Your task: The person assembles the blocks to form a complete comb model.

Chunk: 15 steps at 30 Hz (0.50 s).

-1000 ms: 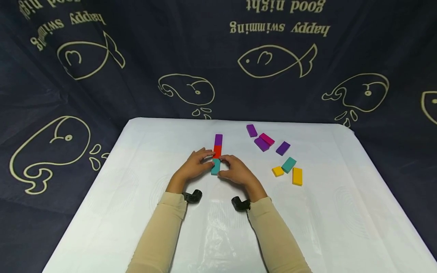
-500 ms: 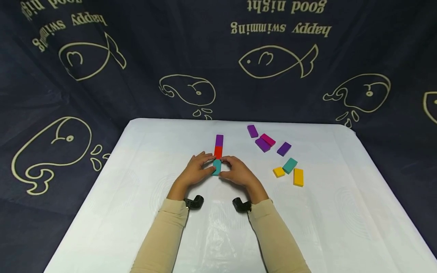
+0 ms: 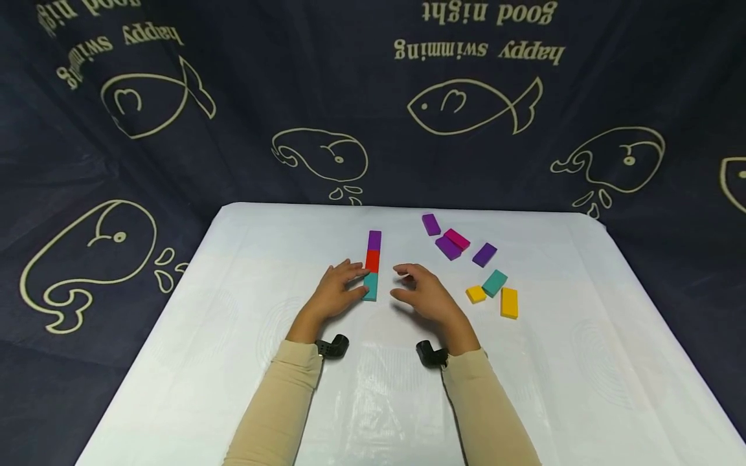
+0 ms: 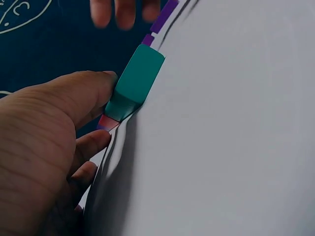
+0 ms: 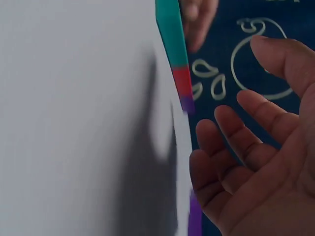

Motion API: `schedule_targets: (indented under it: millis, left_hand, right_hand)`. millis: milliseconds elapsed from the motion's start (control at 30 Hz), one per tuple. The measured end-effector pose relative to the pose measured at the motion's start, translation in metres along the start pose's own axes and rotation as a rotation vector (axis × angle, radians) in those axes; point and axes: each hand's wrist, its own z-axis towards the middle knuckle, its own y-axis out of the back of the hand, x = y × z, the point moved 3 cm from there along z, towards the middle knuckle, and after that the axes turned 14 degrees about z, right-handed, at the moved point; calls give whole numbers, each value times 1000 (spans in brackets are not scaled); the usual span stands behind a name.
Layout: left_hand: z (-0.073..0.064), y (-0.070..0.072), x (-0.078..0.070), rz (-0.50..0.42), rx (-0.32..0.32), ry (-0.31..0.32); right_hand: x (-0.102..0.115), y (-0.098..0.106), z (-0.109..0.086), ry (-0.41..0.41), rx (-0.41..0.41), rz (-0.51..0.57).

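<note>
A teal block (image 3: 370, 286), a red block (image 3: 372, 261) and a purple block (image 3: 375, 240) lie end to end in a straight row on the table. My left hand (image 3: 335, 292) is at the row's left side, thumb and fingertips at the teal block, touching or very close to it. In the left wrist view, the thumb (image 4: 96, 96) lies along the teal block (image 4: 138, 78). To the right of the row, apart from it, my right hand (image 3: 428, 294) holds nothing, its fingers loosely bent. The right wrist view shows the right hand's palm (image 5: 275, 172) and a gap to the blocks.
Loose blocks lie to the right on the white table (image 3: 553, 388): several purple ones such as one (image 3: 484, 254) near a magenta block (image 3: 457, 239), a teal block (image 3: 495, 283), a small yellow block (image 3: 476, 294) and a longer yellow block (image 3: 509, 303). A dark printed cloth (image 3: 233, 97) hangs behind.
My right hand has come off the teal block and shifted right. The left hand slid slightly down from the red block to the teal one. The row of blocks keeps its place.
</note>
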Motion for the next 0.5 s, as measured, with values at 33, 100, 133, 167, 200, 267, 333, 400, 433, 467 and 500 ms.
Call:
schedule_targets:
  millis: [33,100,133,167,200,267,333,400,433,467,500]
  left_hand:
    - [0,0,0,-1,0,-1]
    - [0,0,-1,-1,2,0]
    - [0,0,-1,-1,4,1]
    - [0,0,-1,-1,7,4]
    - [0,0,0,0,10,8]
    - [0,-1,0,1,16,16]
    - [0,-1,1,0,20,21]
    - [0,-1,1,-2,18,21]
    - [0,-1,1,-2,17,19]
    - [0,-1,1,-1,15,17]
    - [0,-2,2,-1,13,15]
  right_hand:
    - [0,6,-4,-4,-18,-9]
    - [-1,19,-11,-5,-46,-25]
    - [-1,25,-15,-10,-59,-36]
    - [-2,31,-18,-11,-72,-50]
    - [-3,38,-22,-7,-79,-65]
    - [-7,51,-28,-3,-91,-98]
    - [-12,63,-34,-8,-102,-133]
    - [-17,74,-40,-16,-113,-167]
    - [-19,79,-44,-25,-118,-180]
    - [-20,84,-47,-33,-124,-192]
    - [-22,88,-50,-43,-131,-200]
